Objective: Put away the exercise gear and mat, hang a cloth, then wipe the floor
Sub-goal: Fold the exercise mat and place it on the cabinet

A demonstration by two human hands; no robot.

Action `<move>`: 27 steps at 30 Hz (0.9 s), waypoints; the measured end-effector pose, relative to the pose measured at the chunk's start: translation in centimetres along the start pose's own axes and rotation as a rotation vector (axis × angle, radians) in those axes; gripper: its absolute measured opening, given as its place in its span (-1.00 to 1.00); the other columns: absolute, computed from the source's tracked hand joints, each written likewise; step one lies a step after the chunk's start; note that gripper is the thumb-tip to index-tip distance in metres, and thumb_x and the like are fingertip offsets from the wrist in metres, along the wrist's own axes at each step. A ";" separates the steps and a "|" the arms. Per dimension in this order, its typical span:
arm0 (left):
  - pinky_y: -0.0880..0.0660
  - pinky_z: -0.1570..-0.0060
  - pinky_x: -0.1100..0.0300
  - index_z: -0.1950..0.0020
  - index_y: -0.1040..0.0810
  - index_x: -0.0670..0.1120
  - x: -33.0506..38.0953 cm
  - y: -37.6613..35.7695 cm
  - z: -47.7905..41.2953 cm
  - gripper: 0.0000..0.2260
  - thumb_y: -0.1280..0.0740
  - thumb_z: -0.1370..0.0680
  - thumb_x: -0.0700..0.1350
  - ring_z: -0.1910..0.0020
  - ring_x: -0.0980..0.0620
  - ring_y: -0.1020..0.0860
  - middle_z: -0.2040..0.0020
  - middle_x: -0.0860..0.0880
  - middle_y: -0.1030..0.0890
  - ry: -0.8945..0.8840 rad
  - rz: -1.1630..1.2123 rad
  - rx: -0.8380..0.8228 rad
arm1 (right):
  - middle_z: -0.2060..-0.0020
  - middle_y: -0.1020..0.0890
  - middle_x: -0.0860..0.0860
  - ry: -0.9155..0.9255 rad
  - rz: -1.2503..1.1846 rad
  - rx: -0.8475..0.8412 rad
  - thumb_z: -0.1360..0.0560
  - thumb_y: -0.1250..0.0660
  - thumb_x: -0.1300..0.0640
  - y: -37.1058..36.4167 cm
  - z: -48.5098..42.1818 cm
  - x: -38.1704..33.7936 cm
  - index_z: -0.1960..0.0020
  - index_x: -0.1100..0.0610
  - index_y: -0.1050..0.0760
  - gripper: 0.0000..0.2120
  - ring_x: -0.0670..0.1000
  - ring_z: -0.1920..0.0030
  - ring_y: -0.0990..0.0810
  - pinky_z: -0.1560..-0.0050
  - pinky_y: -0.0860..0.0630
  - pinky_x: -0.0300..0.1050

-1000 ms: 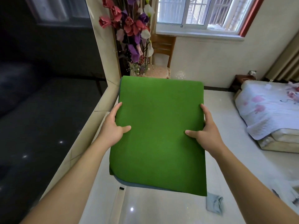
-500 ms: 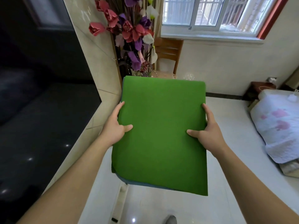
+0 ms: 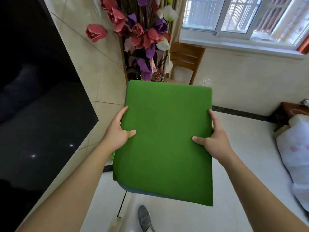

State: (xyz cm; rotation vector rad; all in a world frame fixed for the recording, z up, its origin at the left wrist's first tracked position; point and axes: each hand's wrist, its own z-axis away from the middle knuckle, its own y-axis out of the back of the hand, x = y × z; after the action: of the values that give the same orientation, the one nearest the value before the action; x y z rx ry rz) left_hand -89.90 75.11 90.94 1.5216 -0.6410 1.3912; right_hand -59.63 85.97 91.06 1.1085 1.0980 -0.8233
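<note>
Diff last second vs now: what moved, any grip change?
The green mat was carried closer to the flowers and chair; the bed slid toward the right edge, and a grey shoe came into view. Nothing taken or released: left hand and right hand still grip its sides.

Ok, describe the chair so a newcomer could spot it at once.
Find the window on the far wall. Under its left end, right of the flowers and just beyond the top edge of the mat, stands the chair. It is the only light-brown wooden thing there with a slatted back.
</note>
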 end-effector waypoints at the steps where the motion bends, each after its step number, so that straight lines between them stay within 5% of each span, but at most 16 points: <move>1: -0.57 -0.17 -0.02 -0.53 -0.22 0.23 -0.2 0.1 -1.8 -0.18 -0.44 -0.46 -0.38 -0.21 0.04 -0.54 -0.11 0.31 -0.44 0.003 0.006 -0.001 | -0.23 -0.50 -0.20 0.001 0.000 -0.002 -0.31 -0.55 0.35 -0.5 -1.6 0.0 -0.44 -0.38 -0.15 0.00 -0.03 -0.19 -0.58 -0.19 -0.57 0.12; 7: -0.56 -0.17 -0.15 -0.40 -0.26 0.45 -1.7 1.1 -12.4 -0.16 -0.47 -0.43 -0.35 -0.27 -0.05 -0.52 -0.33 0.13 -0.45 0.034 0.036 0.015 | -0.32 -0.49 -0.12 -0.018 0.015 -0.009 -0.32 -0.55 0.33 -3.7 -11.3 -0.1 -0.42 -0.42 -0.12 0.01 0.00 -0.22 -0.57 -0.18 -0.57 0.14; 27: -0.50 -0.28 -0.08 -0.52 -0.20 0.29 -2.4 0.3 -35.8 -0.16 -0.47 -0.45 -0.33 -0.31 0.00 -0.47 -0.40 0.11 -0.40 0.199 -0.110 0.052 | -0.36 -0.47 -0.07 -0.115 0.040 -0.150 -0.32 -0.58 0.28 -9.4 -36.4 1.5 -0.46 -0.37 -0.08 0.02 0.02 -0.23 -0.56 -0.22 -0.55 0.15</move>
State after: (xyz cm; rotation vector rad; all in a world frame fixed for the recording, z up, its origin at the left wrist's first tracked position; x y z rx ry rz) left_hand -107.10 106.08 85.53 1.4147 -0.3961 1.4611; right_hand -77.38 118.47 84.59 0.9438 1.0211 -0.7515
